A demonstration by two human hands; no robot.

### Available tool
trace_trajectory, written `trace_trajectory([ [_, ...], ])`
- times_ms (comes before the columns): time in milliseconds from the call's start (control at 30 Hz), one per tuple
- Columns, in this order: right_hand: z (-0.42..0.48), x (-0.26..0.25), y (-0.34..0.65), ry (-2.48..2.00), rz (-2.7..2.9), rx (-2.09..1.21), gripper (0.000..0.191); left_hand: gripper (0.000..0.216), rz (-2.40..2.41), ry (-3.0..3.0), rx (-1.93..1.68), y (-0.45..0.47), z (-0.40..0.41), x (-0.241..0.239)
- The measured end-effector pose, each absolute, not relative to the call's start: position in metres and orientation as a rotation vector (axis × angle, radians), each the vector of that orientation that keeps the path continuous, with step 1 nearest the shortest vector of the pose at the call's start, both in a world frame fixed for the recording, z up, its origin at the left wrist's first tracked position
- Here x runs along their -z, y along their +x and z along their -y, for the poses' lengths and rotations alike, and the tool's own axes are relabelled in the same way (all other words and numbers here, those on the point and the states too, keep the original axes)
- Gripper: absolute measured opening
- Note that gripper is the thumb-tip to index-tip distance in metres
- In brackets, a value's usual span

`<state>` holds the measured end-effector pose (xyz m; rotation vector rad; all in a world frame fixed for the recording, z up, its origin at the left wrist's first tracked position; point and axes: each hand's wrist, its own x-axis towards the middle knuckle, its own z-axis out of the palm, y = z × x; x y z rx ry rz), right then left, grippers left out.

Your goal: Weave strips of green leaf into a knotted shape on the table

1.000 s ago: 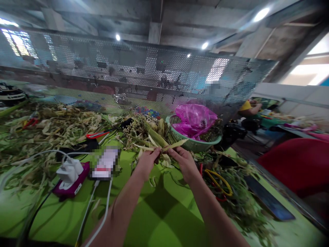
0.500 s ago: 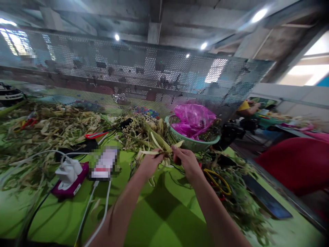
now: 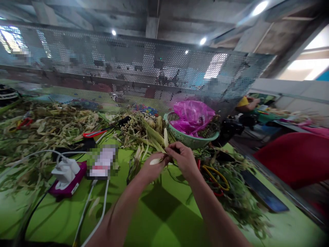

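Both hands meet above the green table, just in front of the basket. My left hand [image 3: 155, 166] is closed around the lower end of pale, dry leaf strips that look like corn husk. One broad end lies over the back of that hand. My right hand [image 3: 183, 157] pinches the same bunch where the strips cross, its fingertips touching the left ones. An upright pale leaf strip [image 3: 166, 138] sticks up from between the fingers. Behind the hands, a bundle of longer green-yellow husks [image 3: 154, 135] lies on the pile. The fingers hide the exact crossing point.
A green basket [image 3: 191, 140] holds a magenta plastic bag [image 3: 192, 115]. To the left are a phone [image 3: 102, 161], a purple power strip [image 3: 73, 185] with cables, and a red cutter [image 3: 94, 133]. Yellow-handled pliers [image 3: 218, 177] and a dark phone [image 3: 264, 192] lie right. A perforated metal screen [image 3: 133, 68] stands behind.
The strips have swung from lying crosswise to one standing upright and one folded over my left hand. My right hand has moved slightly in toward the left, and the view has shifted a little.
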<state>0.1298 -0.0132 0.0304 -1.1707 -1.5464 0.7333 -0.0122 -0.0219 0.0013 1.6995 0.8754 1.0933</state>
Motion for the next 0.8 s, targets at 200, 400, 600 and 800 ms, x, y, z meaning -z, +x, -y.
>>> trace_trajectory([
  [200,0.016,-0.03,0.13,-1.228,1.487,-0.589,0.024,0.029,-0.847,1.586,-1.072,-0.005,0.024,0.004],
  [400,0.021,-0.041,0.126,-1.231,1.413,-0.499,0.03,0.031,-0.895,1.181,-1.357,-0.011,0.022,-0.009],
  [600,0.02,-0.035,0.115,-1.358,1.482,-0.995,0.043,0.028,-0.791,1.024,-1.554,-0.019,0.029,-0.023],
  [800,0.005,-0.026,0.127,-1.385,1.405,-1.061,0.042,0.02,-0.778,0.68,-1.454,-0.014,0.036,-0.036],
])
